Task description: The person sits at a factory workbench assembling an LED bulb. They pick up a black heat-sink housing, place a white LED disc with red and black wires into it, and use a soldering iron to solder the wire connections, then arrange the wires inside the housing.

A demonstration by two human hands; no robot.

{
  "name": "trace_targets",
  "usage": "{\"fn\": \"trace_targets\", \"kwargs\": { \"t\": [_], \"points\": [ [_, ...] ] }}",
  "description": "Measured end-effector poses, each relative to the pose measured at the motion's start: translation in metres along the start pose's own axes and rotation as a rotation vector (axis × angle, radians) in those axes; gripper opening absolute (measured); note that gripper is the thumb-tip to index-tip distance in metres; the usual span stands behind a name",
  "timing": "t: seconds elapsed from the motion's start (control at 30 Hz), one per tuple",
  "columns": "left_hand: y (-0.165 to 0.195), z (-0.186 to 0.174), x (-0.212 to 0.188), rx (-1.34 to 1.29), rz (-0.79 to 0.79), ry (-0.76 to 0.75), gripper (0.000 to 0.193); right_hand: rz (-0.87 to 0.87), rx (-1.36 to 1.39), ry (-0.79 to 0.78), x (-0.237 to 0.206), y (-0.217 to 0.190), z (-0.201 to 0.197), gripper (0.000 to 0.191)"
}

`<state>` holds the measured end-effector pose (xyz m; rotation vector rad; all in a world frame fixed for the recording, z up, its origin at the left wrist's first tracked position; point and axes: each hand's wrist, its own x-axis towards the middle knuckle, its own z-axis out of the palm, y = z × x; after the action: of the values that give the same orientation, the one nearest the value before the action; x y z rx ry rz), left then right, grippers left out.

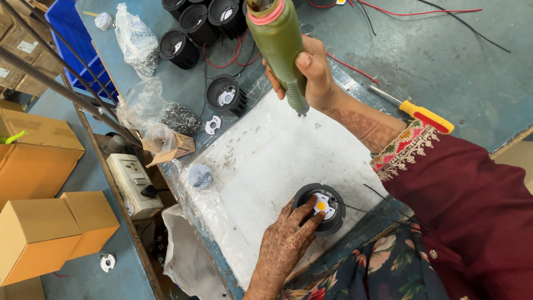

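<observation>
Held upright close to the camera, a green electric screwdriver [279,44] is clasped by the right hand [311,75], whose grip is closed fully around its body; the bit points down over a white plastic-covered board [266,150] on the desk [444,72]. Lower down, a black round lamp housing [333,214] with a yellow-centred plate is pressed by the fingertips [315,218] of the left hand [286,241], the grip loose, nothing enclosed. More black housings [197,25] and a yellow-handled screwdriver [425,115] are seen further off.
</observation>
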<state>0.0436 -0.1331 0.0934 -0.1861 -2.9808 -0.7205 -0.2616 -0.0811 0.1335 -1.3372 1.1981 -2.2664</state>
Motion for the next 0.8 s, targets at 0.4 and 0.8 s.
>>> {"fn": "trace_targets", "kwargs": {
  "t": [0.4, 0.8],
  "points": [
    [0.003, 0.0, -0.002, 0.002, -0.012, 0.024, 0.049, 0.005, 0.015, -0.006, 0.002, -0.012, 0.01, 0.077],
    [0.007, 0.006, -0.013, 0.012, 0.014, 0.061, 0.049, 0.155, 0.48, -0.032, -0.018, -0.111, 0.053, 0.076]
  ]
}}
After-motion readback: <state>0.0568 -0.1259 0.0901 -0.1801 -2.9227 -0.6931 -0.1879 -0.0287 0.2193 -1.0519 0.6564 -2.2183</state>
